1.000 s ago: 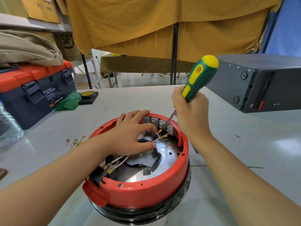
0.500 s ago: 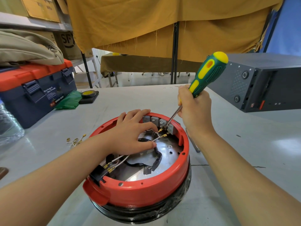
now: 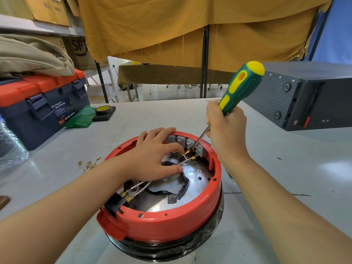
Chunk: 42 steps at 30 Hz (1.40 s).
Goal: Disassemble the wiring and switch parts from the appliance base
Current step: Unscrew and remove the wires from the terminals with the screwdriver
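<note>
A round red appliance base [image 3: 163, 223] lies upside down on the grey table, showing a metal plate, black cable and white wires [image 3: 185, 161] with brass terminals. Several grey switch blocks [image 3: 182, 141] line its far inner rim. My left hand [image 3: 154, 155] rests flat inside the base, fingers spread on the far rim and thumb pressing the wires. My right hand [image 3: 226, 130] grips a green and yellow screwdriver [image 3: 240, 88], whose tip touches the terminals at the rightmost switch block.
A blue and orange toolbox [image 3: 42, 105] stands at the left, with a green cloth and a tape roll [image 3: 103, 109] beside it. Loose brass-tipped wires [image 3: 88, 164] lie left of the base. A dark grey box [image 3: 304, 96] sits at the right. A plastic bottle is at the left edge.
My right hand and the screwdriver handle have swung to the right, so the shaft leans more. The tip stays at the switch terminals. My left hand has held still.
</note>
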Available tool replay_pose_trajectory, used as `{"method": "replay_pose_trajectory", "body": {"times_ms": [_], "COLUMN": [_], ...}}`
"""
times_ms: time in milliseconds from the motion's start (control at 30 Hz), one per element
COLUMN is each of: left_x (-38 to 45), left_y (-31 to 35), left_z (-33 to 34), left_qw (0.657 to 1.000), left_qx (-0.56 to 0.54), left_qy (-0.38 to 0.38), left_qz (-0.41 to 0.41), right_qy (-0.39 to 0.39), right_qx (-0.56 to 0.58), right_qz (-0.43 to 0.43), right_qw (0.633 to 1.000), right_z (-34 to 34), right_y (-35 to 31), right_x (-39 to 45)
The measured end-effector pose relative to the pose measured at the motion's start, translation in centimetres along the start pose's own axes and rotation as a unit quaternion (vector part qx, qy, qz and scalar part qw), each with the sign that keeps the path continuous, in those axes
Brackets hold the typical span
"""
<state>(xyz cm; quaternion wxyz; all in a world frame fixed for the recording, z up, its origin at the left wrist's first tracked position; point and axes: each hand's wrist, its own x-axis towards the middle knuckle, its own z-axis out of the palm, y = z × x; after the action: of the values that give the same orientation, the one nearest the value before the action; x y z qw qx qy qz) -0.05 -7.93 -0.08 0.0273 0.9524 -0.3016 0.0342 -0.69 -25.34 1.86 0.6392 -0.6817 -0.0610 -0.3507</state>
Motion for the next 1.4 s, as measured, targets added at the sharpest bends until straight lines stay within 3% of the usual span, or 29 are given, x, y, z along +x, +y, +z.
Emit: {"method": "replay_pose_trajectory", "body": {"times_ms": [400, 500, 633, 733, 1000, 1267, 1400], "left_x": [-0.1, -0.1, -0.1, -0.2, -0.1, -0.1, -0.2], "left_y": [0.1, 0.2, 0.1, -0.1, -0.1, 0.1, 0.3], "left_z": [-0.2, -0.2, -0.2, -0.1, -0.2, -0.3, -0.5], "left_qw": [1.000, 1.000, 1.000, 1.000, 1.000, 1.000, 1.000], "left_qx": [0.004, 0.001, 0.001, 0.000, -0.006, 0.006, 0.000], "left_qy": [-0.006, -0.006, -0.003, -0.003, -0.005, -0.001, -0.003], "left_qz": [-0.001, -0.002, -0.001, -0.001, -0.002, 0.000, -0.005], "right_qy": [-0.047, -0.076, -0.107, -0.089, -0.041, -0.035, -0.049], "right_qx": [-0.018, 0.006, 0.101, 0.024, 0.080, -0.002, -0.009], "right_qz": [-0.063, -0.021, 0.106, 0.061, 0.030, -0.064, -0.066], "right_qw": [0.997, 0.997, 0.983, 0.994, 0.996, 0.997, 0.997], "right_z": [-0.2, -0.5, 0.0, 0.1, -0.8, -0.4, -0.4], "right_y": [0.0, 0.2, 0.7, 1.1, 0.3, 0.0, 0.0], "right_x": [-0.3, 0.4, 0.6, 0.7, 1.3, 0.5, 0.4]}}
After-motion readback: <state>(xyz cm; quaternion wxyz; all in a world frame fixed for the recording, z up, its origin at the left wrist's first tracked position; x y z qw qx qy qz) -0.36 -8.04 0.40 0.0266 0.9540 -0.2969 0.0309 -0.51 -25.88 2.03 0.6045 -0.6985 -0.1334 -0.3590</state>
